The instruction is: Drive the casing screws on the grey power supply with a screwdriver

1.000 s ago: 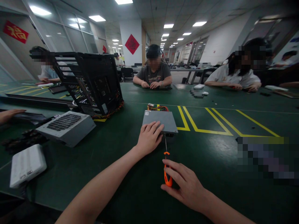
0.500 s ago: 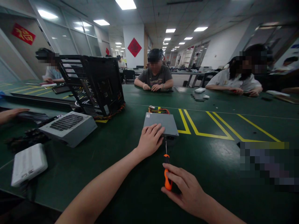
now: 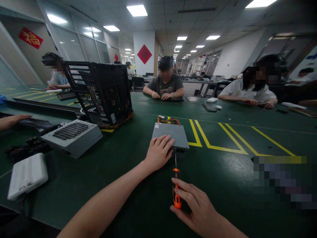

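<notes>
A grey metal power supply box (image 3: 179,134) lies on the green table, its bundle of coloured wires (image 3: 170,121) at the far side. My left hand (image 3: 159,152) rests on the box's near left part, palm down with the fingers spread. In front of the box, my right hand (image 3: 193,201) has its fingers round the orange and black handle of a screwdriver (image 3: 177,198). The screwdriver's shaft points away from me, and its tip meets the near side of the box, beside the dark socket.
An open black computer case (image 3: 111,92) stands left of centre. Nearer are another power supply (image 3: 74,134) with a fan grille and a white device (image 3: 29,175). Another person's hand (image 3: 16,121) is at the far left. People sit across the table (image 3: 223,178).
The view has tilted up slightly. The screwdriver's handle has turned, and the right hand's fingers have shifted on it. My left hand stays on the box.
</notes>
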Tool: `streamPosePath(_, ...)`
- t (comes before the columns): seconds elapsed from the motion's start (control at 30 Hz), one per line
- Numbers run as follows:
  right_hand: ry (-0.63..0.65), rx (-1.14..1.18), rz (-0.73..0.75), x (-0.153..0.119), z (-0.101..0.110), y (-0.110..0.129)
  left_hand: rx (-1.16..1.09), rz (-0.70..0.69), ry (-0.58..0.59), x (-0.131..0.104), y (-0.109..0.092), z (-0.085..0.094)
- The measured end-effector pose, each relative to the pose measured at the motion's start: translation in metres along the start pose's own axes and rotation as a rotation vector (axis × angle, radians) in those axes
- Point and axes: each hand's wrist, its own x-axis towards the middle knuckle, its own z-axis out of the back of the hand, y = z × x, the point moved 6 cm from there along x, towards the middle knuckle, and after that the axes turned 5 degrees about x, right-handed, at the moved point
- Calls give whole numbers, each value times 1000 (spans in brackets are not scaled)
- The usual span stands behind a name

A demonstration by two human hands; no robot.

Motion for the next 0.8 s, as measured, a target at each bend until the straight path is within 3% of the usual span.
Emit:
streamPosePath(0.23,126,-71,22,2,-4,1,2,-9,-8,1,-1,3)
streamPosePath(0.5,4,-17,25,2,-1,0,-31,19,10,1,0,0)
streamPosePath(0.8,70,-69,42,3,-2,2,20,17,-2,2,-1,3)
